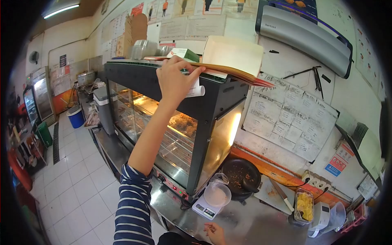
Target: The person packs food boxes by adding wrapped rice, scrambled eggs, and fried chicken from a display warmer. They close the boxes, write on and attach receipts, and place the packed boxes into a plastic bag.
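Note:
My left hand point(179, 77) is raised to the top of a black heated display case point(220, 96). Its thumb and fingers close on the edge of a brown folder point(228, 69) lying there. Just under the hand is a rolled white paper point(197, 91). An open cream box point(232, 53) rests on the folder, with a green and white box point(183, 54) beside it. At the bottom edge, partly cut off, my right hand point(215, 233) is over the steel counter, its fingers loosely bent and apart, holding nothing. It is nearest to a white scale point(207, 209) bearing a clear container point(217, 194).
A black pan point(241, 177), a knife point(281, 195) on a white board point(271, 196) and a tub of yellow food point(304, 207) stand along the wall. Fried food point(181, 123) shows behind the case's glass. A blue bucket point(76, 116) is on the tiled floor.

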A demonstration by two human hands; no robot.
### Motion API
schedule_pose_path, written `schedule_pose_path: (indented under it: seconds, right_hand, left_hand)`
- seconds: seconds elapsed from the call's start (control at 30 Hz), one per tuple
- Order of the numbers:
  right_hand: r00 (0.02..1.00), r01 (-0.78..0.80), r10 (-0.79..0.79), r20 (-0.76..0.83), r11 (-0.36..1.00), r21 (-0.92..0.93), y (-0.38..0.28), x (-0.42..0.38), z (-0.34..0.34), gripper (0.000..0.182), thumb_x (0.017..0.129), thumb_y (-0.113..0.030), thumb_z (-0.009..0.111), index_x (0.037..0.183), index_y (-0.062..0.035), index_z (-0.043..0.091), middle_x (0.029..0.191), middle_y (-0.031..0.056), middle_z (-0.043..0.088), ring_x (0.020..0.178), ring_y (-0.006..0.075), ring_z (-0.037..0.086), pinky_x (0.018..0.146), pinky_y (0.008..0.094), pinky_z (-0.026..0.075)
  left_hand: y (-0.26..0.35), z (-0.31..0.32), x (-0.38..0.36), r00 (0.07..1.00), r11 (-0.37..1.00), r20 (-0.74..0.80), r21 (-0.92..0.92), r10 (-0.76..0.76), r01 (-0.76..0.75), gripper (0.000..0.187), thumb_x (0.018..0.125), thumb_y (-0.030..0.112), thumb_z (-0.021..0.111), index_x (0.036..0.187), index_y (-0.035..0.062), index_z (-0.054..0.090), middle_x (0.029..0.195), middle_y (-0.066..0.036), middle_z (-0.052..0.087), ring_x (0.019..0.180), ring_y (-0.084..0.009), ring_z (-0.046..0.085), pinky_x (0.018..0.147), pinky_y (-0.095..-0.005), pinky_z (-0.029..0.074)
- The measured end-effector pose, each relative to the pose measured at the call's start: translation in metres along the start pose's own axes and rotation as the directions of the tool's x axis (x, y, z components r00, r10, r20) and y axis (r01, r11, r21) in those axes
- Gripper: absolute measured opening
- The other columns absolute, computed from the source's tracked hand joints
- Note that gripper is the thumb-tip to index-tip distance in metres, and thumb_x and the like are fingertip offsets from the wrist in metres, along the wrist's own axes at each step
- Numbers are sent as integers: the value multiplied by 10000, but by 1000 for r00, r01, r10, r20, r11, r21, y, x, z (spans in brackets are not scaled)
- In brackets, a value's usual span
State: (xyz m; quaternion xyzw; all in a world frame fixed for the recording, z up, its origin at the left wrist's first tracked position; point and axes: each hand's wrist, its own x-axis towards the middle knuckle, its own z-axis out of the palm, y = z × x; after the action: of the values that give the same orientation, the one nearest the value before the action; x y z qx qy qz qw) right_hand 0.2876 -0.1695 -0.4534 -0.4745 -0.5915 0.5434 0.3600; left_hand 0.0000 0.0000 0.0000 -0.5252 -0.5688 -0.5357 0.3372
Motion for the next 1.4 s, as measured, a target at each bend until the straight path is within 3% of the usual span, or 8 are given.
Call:
schedule_pose_path:
  seconds: [0.2, 0.53, 0.67, 0.83, 0.93, 1.0, 1.17, 1.4]
  right_hand:
    - [1000, 10, -11, -20, 999, -31, -29, 39, 25, 200, 876, -98, 578, 1056, -20, 615, 809, 51, 654, 629, 88, 596, 579, 218, 489]
    - [976, -9, -66, -209, 941, -337, -25, 50, -31, 197, 857, -155, 607, 1023, -55, 645, 863, 68, 667, 686, 121, 591, 642, 274, 488]
    - [590, 85, -537, -603, 784, -614, -131, 35, -188, 137, 822, -121, 625, 933, -46, 597, 880, 116, 614, 817, 260, 603, 740, 343, 476]
    - [-181, -404, -964, -194, 252, -879, -289, -75, -416, 418, 754, -244, 701, 1091, -48, 550, 1108, 162, 541, 1098, 356, 463, 948, 444, 334]
    - [-35, -610, -997, -75, 81, -788, -348, -136, -508, 494, 735, -293, 722, 1143, -69, 558, 1189, 136, 548, 1162, 330, 457, 961, 476, 325]
    - [461, -699, -700, -545, 92, -709, -354, -158, -557, 537, 735, -315, 717, 1206, -108, 561, 1241, 106, 554, 1160, 288, 495, 954, 449, 362]
    - [565, -474, -765, -310, 6, -880, -369, -211, -594, 385, 779, -360, 690, 1045, -83, 673, 893, 101, 681, 828, 221, 647, 749, 329, 482]
    - [734, -324, -354, -580, 568, -756, -422, -225, -655, 507, 798, -488, 657, 846, 16, 688, 581, 13, 559, 565, 103, 495, 549, 285, 411]
  left_hand:
    - [-25, 19, 5, 878, 610, -120, -676, 463, -414, 270, 891, 252, 515, 850, 37, 671, 819, -68, 644, 817, -215, 579, 783, -310, 390]
    - [-64, 27, 3, 813, 723, -112, -400, 572, -563, 449, 885, 432, 423, 1066, 70, 616, 1054, -124, 574, 1056, -297, 492, 916, -393, 332]
    - [-108, 52, 1, 890, 835, -136, -310, 435, -455, 690, 915, 573, 238, 1067, 8, 603, 1117, -149, 571, 1101, -301, 481, 980, -401, 306]
    - [-113, 38, 10, 921, 896, -92, -213, 378, -389, 678, 941, 522, 199, 1149, 7, 588, 1241, -176, 486, 1181, -311, 418, 1002, -421, 294]
    - [-12, 4, -18, 870, 911, -320, -50, 375, -410, 670, 971, 467, 134, 1117, 15, 606, 1140, -197, 531, 1081, -335, 461, 939, -456, 346]
    - [38, 12, -43, 853, 870, -428, -245, 298, -428, 627, 962, 427, 166, 1098, 2, 607, 1106, -206, 552, 1058, -333, 485, 920, -454, 375]
    - [199, 46, -131, 821, 614, -539, -588, 189, -527, 502, 884, 372, 377, 1015, -67, 582, 1012, -197, 580, 991, -311, 543, 850, -415, 440]
    - [586, 28, -181, 745, 163, -419, -807, 520, -568, 354, 679, 188, 706, 995, 71, 597, 997, -99, 584, 931, -250, 554, 815, -397, 406]
